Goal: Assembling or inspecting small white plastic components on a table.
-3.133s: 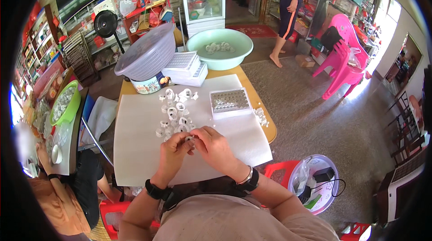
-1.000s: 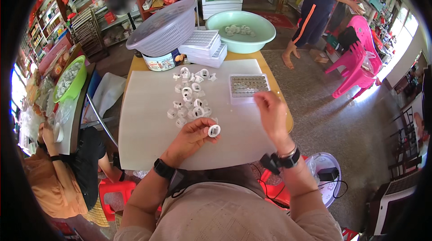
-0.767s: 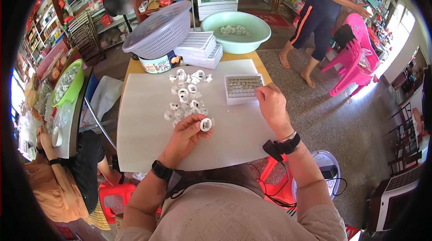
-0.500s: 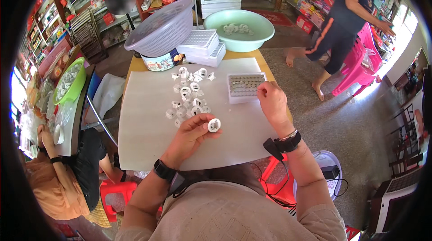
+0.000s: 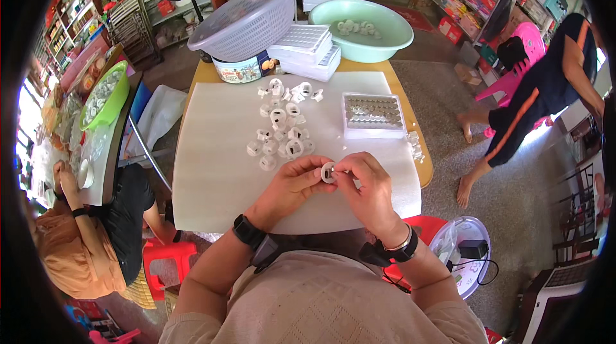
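Near the front of the table, my left hand (image 5: 290, 189) grips a small round white plastic part (image 5: 328, 173) by its edge, its dark slotted face turned up. My right hand (image 5: 368, 194) meets it from the right, thumb and finger pinched against the part's face; whatever lies between those fingertips is too small to make out. Beyond my hands, several similar white plastic parts (image 5: 294, 148) lie in a loose group on the pale sheet (image 5: 215, 151). To their right stands a white tray (image 5: 375, 133) with rows of small greyish metal pieces.
Small white bits (image 5: 415, 145) lie at the table's right edge. At the back are a purple basket (image 5: 247, 23) on a round tin (image 5: 239, 70), stacked white trays (image 5: 308, 55) and a green basin (image 5: 385, 49). One person (image 5: 83, 248) sits left; another (image 5: 545, 100) walks at right.
My right hand has moved from the tray's right edge to the white part in my left hand. The view has shifted. The person at right has moved nearer and further right.
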Motion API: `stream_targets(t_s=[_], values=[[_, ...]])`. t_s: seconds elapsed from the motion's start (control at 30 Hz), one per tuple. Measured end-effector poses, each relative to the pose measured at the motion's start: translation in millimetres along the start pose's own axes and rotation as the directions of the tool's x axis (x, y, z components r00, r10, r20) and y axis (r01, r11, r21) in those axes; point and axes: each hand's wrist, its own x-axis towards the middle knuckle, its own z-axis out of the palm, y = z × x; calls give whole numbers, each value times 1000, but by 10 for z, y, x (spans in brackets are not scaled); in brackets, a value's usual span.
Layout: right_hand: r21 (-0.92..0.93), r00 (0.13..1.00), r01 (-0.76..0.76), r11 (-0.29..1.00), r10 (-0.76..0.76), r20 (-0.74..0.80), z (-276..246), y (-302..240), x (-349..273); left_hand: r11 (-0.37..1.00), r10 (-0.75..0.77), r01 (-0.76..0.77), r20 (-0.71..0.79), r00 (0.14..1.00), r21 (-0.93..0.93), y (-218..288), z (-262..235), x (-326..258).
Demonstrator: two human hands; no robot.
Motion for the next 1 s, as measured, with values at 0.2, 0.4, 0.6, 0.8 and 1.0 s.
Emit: stream_targets(t_s=[0.2, 0.4, 0.6, 0.8, 1.0], values=[[208, 975, -210, 955, 187, 124, -26, -21, 6, 999, -3, 2, 9, 1000, 49, -8, -28, -13], [495, 810, -583, 645, 414, 415, -97, 88, 39, 996, -16, 11, 52, 999, 92, -12, -30, -15], [519, 734, -675, 525, 406, 544, -182, 63, 106, 973, -80, 59, 85, 993, 223, 4, -49, -1], [-4, 945, -327, 945, 327, -21, -538, 493, 325, 991, -33, 27, 42, 999, 134, 2, -9, -18], [-423, 976, -178, 888, 106, -190, -742, 962, 483, 995, -45, 38, 74, 996, 94, -23, -9, 39]])
